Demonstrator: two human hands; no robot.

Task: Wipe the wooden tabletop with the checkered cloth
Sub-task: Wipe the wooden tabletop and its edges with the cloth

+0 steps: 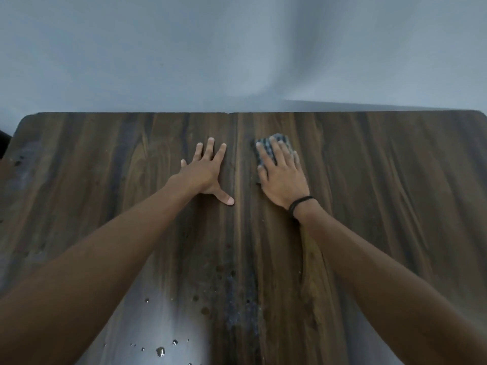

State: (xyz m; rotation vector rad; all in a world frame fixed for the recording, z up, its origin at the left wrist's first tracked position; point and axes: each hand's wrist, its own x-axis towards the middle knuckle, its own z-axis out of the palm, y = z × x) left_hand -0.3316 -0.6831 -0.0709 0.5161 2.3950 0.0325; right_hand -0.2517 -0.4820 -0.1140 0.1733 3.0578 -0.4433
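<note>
The dark wooden tabletop (369, 193) fills the lower part of the head view. My right hand (282, 177) lies flat with straight fingers on the folded grey checkered cloth (286, 140) and presses it onto the wood, a little right of the table's centre seam and towards the far edge. Most of the cloth is hidden under the fingers. My left hand (208, 169) rests flat on the bare wood just left of the seam, fingers spread, thumb pointing right. A black band circles my right wrist.
Water drops and damp specks (160, 351) sit on the near part of the table around the seam, with glare beside them. A grey-blue wall (237, 48) stands right behind the far edge. A dark object (4, 143) shows at the far left edge.
</note>
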